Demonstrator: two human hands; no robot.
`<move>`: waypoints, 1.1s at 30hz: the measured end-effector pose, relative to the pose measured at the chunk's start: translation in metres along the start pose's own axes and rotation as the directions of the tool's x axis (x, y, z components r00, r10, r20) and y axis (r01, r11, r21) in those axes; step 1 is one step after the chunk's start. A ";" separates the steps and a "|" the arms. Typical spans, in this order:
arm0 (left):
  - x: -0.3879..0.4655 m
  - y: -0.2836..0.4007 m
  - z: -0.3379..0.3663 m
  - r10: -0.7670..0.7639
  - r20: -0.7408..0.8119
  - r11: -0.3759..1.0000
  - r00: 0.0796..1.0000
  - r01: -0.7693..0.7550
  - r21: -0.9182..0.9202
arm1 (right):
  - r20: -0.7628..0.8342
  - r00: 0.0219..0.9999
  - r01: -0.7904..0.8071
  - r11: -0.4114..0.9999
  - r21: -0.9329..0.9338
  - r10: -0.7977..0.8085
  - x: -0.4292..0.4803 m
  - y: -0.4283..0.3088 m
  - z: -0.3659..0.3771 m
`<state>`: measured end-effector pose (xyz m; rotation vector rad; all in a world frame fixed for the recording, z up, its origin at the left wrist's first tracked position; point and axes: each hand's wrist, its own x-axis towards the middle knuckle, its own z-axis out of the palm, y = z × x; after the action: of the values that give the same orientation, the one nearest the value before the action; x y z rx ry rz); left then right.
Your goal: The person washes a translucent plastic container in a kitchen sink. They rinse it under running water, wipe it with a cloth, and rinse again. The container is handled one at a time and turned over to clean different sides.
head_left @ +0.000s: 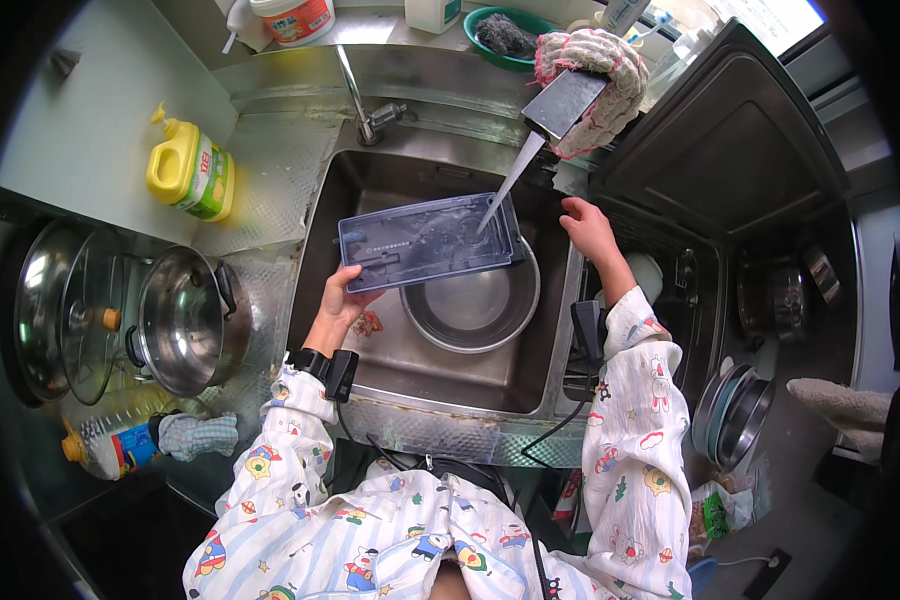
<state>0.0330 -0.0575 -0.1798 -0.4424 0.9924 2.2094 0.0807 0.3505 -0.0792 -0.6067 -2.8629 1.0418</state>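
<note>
My left hand [339, 298] grips the near left corner of a rectangular transparent plastic container [427, 244], with the thumb on its rim. The container is held over a metal basin [469, 307] that stands in the stainless steel sink [420, 371]. Water [516, 172] pours from a wide faucet [566, 101] into the right end of the container. My right hand [589, 229] hovers near the sink's right edge, fingers slightly curled and holding nothing. A small orange-red scrap [367, 323] lies on the sink floor, left of the basin.
A cloth [607, 82] wraps the faucet. Behind the sink stand a slim metal tap [356, 97] and a green bowl [487, 56] holding a scouring pad. To the left are a yellow detergent bottle [191, 169] and a steel pot [184, 322]. A raised dark lid [727, 142] stands at right.
</note>
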 end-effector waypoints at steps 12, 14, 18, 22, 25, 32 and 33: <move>0.002 0.002 -0.002 0.017 0.009 1.000 1.000 -0.017 0.025 | 0.016 1.000 0.005 1.000 0.011 -0.005 0.003 0.005 0.000; 0.002 0.002 -0.002 0.022 0.017 0.999 1.000 -0.022 0.035 | 0.017 1.000 0.006 1.000 0.012 -0.006 0.004 0.006 0.000; 0.004 0.001 -0.004 -0.001 0.033 0.998 0.999 -0.001 0.061 | 0.020 1.000 0.008 1.000 0.030 -0.009 0.005 0.007 0.000; 0.006 -0.001 -0.004 0.002 0.034 0.998 0.999 -0.004 0.057 | 0.019 1.000 -0.001 0.999 0.042 0.000 0.006 0.006 -0.001; 0.006 -0.003 -0.004 0.004 0.031 0.998 1.000 -0.006 0.068 | 0.026 1.000 -0.003 0.999 0.041 0.002 0.006 0.006 -0.002; 0.008 -0.004 -0.003 -0.010 0.022 0.998 1.000 0.009 0.054 | 0.039 0.999 -0.001 0.999 0.038 -0.001 0.007 0.007 -0.002; 0.008 -0.004 -0.003 -0.008 0.020 0.999 1.000 0.007 0.050 | 0.043 0.999 0.000 0.999 0.039 -0.001 0.008 0.007 -0.002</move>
<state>0.0303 -0.0546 -0.1883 -0.4000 1.0320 2.1730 0.0767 0.3599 -0.0827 -0.5881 -2.8709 1.1219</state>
